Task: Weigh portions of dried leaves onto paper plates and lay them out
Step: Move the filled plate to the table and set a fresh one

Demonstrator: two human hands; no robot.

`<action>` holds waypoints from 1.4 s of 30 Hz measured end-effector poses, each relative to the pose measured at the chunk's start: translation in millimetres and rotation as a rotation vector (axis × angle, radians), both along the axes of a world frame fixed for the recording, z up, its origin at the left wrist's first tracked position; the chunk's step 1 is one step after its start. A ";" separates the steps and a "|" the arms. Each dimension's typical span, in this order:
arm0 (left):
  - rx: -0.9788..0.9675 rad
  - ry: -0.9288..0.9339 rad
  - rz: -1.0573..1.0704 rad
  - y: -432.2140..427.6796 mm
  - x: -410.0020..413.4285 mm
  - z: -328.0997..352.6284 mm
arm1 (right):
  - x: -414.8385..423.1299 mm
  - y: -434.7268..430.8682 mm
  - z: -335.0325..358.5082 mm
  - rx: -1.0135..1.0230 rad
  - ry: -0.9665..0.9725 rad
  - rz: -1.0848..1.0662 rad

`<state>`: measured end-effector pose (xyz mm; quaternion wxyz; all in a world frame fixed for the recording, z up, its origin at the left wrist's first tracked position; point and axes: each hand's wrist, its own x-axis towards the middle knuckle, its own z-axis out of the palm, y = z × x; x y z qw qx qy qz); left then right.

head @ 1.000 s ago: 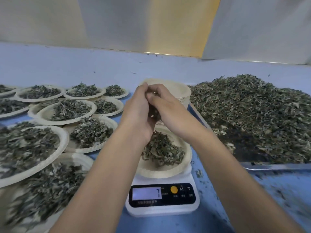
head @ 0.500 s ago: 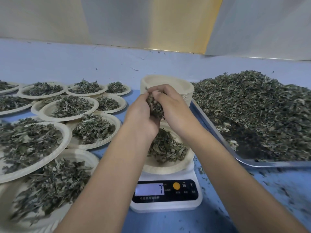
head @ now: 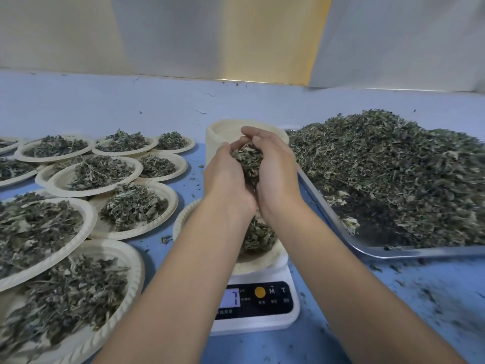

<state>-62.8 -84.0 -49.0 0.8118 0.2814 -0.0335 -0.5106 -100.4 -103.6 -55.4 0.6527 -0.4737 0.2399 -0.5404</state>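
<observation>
Nearest, on the blue bench [head: 409, 290], a white scale [head: 262, 323] stands with its display [head: 231, 298] showing what looks like a 7. A paper plate [head: 258, 264] sits on the scale, carrying a small portion of leaves [head: 258, 236]; both forearms cross above it and hide much of it.

Just beyond and above the plate, the left hand [head: 227, 177] and right hand [head: 275, 174] are cupped together, heels touching, fingertips nearly meeting at the top. Each grip is curled around one shared clump of leaves [head: 249, 158], held between the palms in the air over the far side of the plate.

To the left, filled plates [head: 172, 203] lie close together, many overlapping, in rows running away along the bench. Right behind the hands stands a stack of plates [head: 223, 132]. To the right, a metal tray [head: 420, 252] holds a big heap of leaves [head: 393, 174], with crumbs scattered on the bench in front of it.
</observation>
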 end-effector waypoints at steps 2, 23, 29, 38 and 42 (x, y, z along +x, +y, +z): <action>0.005 -0.008 0.007 -7.1 -12.7 5.7 | -9.7 -5.3 5.0 0.042 -0.099 -0.012; 0.331 -0.416 -0.410 -95.5 -135.4 -39.5 | -133.8 -99.9 -39.0 0.302 0.151 -0.305; 0.384 -0.502 -0.340 -98.8 -129.7 -45.7 | -135.4 -105.0 -45.3 0.198 0.346 -0.419; 0.380 -0.577 -0.303 -86.4 -132.0 -33.6 | -139.5 -102.7 -45.5 0.216 0.401 -0.471; 0.408 -0.557 -0.386 -81.7 -128.5 -29.2 | -137.2 -95.8 -41.3 0.210 0.414 -0.499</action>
